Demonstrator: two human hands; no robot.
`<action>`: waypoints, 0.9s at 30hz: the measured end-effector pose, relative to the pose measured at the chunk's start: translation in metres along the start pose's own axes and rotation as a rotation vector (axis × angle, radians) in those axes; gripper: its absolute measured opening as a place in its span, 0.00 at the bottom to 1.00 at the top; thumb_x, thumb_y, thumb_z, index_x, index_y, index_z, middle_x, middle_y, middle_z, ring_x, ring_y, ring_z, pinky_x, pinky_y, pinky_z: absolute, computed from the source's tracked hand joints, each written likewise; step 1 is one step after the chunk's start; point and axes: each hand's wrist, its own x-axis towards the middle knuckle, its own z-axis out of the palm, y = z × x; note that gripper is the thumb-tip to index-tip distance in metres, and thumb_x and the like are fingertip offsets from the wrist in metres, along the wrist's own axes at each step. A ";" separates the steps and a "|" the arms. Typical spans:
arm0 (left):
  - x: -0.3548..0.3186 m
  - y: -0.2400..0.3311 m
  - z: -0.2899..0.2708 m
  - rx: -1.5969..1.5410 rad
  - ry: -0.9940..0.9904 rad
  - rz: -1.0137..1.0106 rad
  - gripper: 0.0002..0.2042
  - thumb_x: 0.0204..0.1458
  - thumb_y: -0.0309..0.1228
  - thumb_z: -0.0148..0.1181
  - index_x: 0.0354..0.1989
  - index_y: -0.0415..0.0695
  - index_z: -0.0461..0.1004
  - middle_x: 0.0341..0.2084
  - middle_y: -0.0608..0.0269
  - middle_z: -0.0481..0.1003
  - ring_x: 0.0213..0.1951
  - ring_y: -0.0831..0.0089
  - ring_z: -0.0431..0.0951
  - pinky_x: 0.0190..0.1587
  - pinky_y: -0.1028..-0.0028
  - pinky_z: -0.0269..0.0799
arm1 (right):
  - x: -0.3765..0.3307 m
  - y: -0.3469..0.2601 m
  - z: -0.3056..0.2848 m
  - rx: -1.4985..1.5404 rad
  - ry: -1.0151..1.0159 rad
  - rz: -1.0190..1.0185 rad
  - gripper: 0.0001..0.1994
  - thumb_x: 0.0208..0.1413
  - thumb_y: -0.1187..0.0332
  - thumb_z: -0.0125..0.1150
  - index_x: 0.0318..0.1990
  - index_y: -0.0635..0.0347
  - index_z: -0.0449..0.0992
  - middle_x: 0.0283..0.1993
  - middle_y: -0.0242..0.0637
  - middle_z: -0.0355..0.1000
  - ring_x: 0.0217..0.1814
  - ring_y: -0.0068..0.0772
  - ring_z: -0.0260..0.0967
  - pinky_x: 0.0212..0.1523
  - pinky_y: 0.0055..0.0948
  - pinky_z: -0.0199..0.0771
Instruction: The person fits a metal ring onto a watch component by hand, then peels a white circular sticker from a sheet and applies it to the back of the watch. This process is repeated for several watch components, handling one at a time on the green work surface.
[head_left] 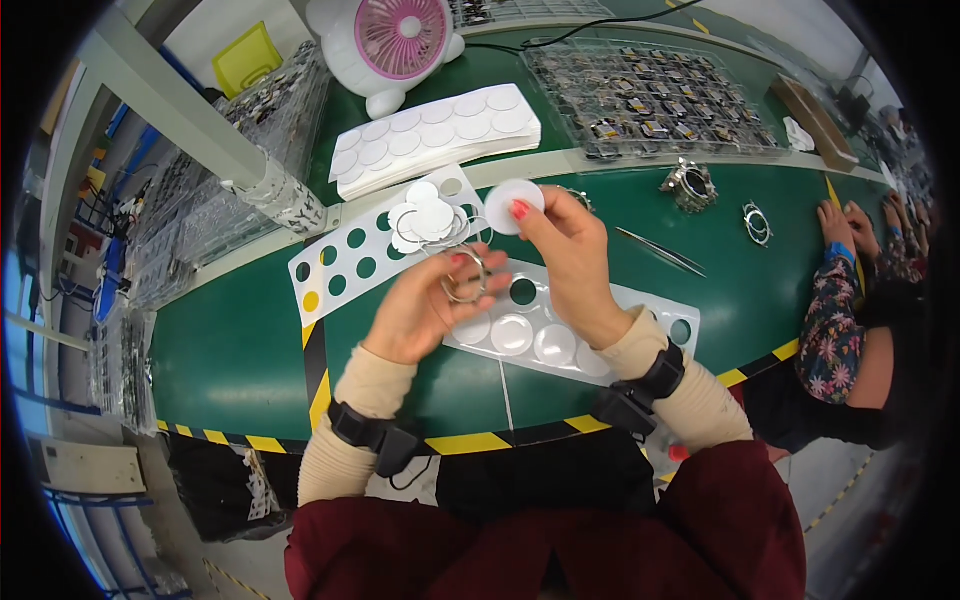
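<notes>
My left hand (408, 312) is curled round a thin metal ring (448, 290), its thumb and fingers on the rim. Just to the right and higher, my right hand (580, 265) pinches a round white disc (503, 198) between thumb and fingers. A pile of round white discs (425, 215) lies beyond my left hand, on a white sheet with round holes (347, 262). Below both hands lies a backing sheet (650, 300) with round stickers (512, 335), partly hidden by my hands and right forearm.
Tweezers (662, 252) lie right of my right hand. Farther right are stacked metal rings (690, 186) and several loose rings (757, 224). Behind stand a stack of sticker sheets (435, 132), a fan (402, 40) and a parts tray (650, 100). A co-worker's hands (848, 228) are at the right.
</notes>
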 end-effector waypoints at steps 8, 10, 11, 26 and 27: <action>0.002 -0.015 -0.005 -0.443 -0.128 0.033 0.20 0.60 0.38 0.39 0.53 0.34 0.58 0.49 0.46 0.66 0.55 0.57 0.64 0.58 0.64 0.62 | -0.014 0.001 0.004 0.051 -0.027 0.200 0.07 0.55 0.70 0.54 0.37 0.65 0.72 0.35 0.29 0.71 0.37 0.16 0.63 0.39 0.17 0.62; 0.002 -0.018 -0.006 -0.429 -0.143 0.038 0.22 0.60 0.41 0.39 0.54 0.35 0.58 0.49 0.47 0.66 0.56 0.58 0.63 0.59 0.64 0.60 | -0.015 0.003 0.002 0.037 -0.048 0.255 0.07 0.54 0.70 0.55 0.37 0.65 0.72 0.35 0.29 0.70 0.37 0.16 0.63 0.39 0.17 0.62; 0.002 -0.019 -0.006 -0.436 -0.138 0.038 0.22 0.60 0.41 0.39 0.54 0.35 0.58 0.49 0.47 0.66 0.56 0.58 0.63 0.59 0.64 0.60 | -0.016 0.004 0.001 0.025 -0.061 0.302 0.07 0.54 0.70 0.55 0.36 0.64 0.72 0.35 0.29 0.70 0.36 0.16 0.63 0.39 0.17 0.62; 0.006 -0.032 0.003 -0.475 0.080 -0.033 0.15 0.57 0.40 0.45 0.42 0.40 0.64 0.42 0.54 0.70 0.46 0.66 0.72 0.54 0.63 0.68 | -0.020 0.015 0.011 -0.070 -0.075 0.398 0.13 0.48 0.80 0.58 0.40 0.62 0.64 0.34 0.37 0.72 0.34 0.17 0.67 0.33 0.15 0.67; 0.006 -0.032 0.002 -0.477 0.082 -0.033 0.15 0.57 0.40 0.45 0.42 0.40 0.64 0.42 0.54 0.70 0.46 0.66 0.72 0.54 0.63 0.68 | -0.020 0.016 0.010 -0.105 -0.085 0.396 0.13 0.47 0.80 0.58 0.40 0.62 0.63 0.35 0.38 0.73 0.33 0.17 0.67 0.32 0.15 0.67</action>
